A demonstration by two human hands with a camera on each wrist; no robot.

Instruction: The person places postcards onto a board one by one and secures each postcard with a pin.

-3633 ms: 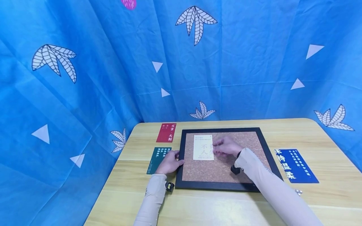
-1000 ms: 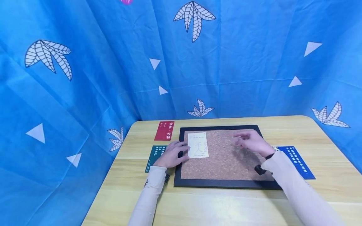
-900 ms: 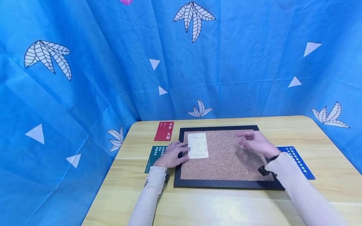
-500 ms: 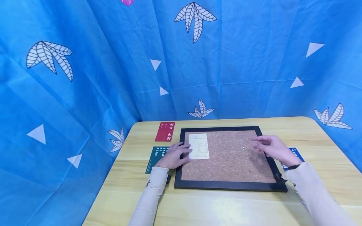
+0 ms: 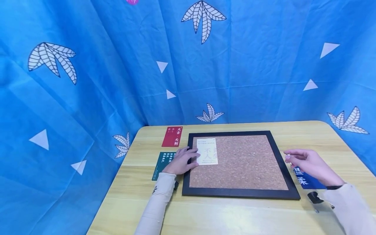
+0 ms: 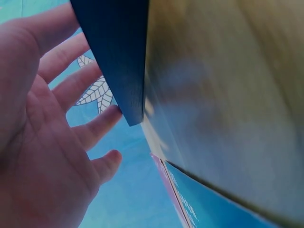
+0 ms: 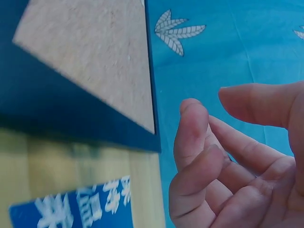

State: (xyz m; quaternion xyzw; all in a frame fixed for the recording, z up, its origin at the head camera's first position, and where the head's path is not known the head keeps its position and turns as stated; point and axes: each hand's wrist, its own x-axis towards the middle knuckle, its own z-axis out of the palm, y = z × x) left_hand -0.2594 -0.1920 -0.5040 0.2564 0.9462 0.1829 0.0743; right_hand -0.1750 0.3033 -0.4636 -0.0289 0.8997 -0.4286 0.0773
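Note:
A cork board point(image 5: 235, 169) in a black frame lies on the wooden table. The cream card point(image 5: 207, 151) with printed characters rests at its upper left. My left hand point(image 5: 182, 161) lies over the frame's left side, fingertips at the card's left edge; the left wrist view shows its fingers spread beside the frame. My right hand point(image 5: 315, 166) hovers right of the board, over the blue card point(image 5: 308, 181). In the right wrist view its fingers are loosely bent and the thumb stands apart, with no object visible between them. The hand hides part of the blue card.
Left of the board lie a red card point(image 5: 172, 137) and a green card point(image 5: 162, 166), the latter partly under the left hand. A blue curtain point(image 5: 235, 65) rises behind the table point(image 5: 229, 215). Small whitish specks show on the cork.
My right hand has left the cream card and moved right, off the board to the blue card. The cream card sits farther left than before. My left hand has come over the frame to its edge.

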